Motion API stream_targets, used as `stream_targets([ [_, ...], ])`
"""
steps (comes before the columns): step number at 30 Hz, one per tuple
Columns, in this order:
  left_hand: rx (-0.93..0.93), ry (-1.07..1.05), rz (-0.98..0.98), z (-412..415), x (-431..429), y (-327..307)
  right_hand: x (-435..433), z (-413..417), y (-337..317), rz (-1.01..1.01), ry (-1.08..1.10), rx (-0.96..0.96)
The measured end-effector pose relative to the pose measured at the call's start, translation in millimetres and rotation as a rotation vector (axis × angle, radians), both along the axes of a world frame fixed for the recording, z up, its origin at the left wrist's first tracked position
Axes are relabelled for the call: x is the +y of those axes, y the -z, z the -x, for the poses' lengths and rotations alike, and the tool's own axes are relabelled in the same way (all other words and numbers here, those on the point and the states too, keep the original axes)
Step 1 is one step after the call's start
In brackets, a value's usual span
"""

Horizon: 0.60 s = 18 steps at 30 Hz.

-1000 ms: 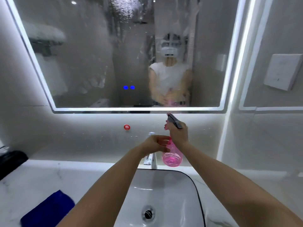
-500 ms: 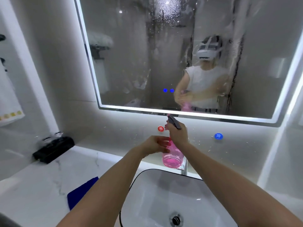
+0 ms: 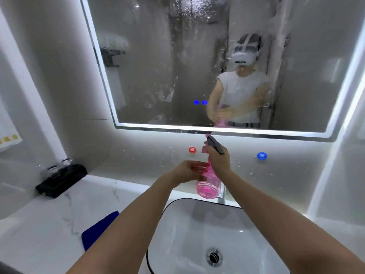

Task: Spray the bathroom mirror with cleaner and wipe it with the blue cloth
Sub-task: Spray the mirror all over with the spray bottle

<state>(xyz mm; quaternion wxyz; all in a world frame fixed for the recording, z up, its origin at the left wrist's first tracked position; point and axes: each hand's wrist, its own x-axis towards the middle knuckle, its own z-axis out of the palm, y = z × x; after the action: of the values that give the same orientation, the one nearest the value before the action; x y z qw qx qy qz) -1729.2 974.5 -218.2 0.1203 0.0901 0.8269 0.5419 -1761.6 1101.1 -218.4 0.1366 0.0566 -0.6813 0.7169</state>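
1. Black tray (image 3: 61, 179): back-left of the counter (image 3: 43, 224), against the wall and well apart from the hands.
2. Blue cloth (image 3: 98, 230): flat on the counter just left of the sink (image 3: 187, 234), partly hidden by the left forearm. Nobody is holding it; it looks parked within reach for the wipe.
3. Left hand (image 3: 189, 173): fingers and thumb pinch the upper body of the pink spray bottle (image 3: 209, 186), probably to steady it.
4. Right hand (image 3: 219, 159): clenched round the bottle neck under the grey trigger head. The nozzle tilts up toward the glass, probably aiming. The bottle is in the air above the sink's back rim.
5. Mirror (image 3: 187, 56): droplets and runs at upper middle and right. Spraying seems partly done, wiping not begun.
6. Room: open air between nozzle and glass, with the lit lower mirror edge just above the nozzle. A red button (image 3: 192, 149) is left of the hands and a blue button (image 3: 261, 156) right. The sink below would catch drips.
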Motion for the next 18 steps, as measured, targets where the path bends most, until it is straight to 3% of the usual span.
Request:
stream_targets([
  [5, 0.027, 0.073, -0.009, 5.8, 56.6, 15.6, 55.8, -14.5, 11.7, 0.029, 0.141, 0.003],
  [13, -0.089, 0.297, -0.084, -5.6, 186.0, 61.9, 185.1, -57.2, 48.7, -0.039, 0.381, -0.129],
  [18, -0.137, 0.347, -0.041, -11.8, 236.7, 97.4, 242.2, -78.1, 77.6, -0.028, 0.37, -0.186],
])
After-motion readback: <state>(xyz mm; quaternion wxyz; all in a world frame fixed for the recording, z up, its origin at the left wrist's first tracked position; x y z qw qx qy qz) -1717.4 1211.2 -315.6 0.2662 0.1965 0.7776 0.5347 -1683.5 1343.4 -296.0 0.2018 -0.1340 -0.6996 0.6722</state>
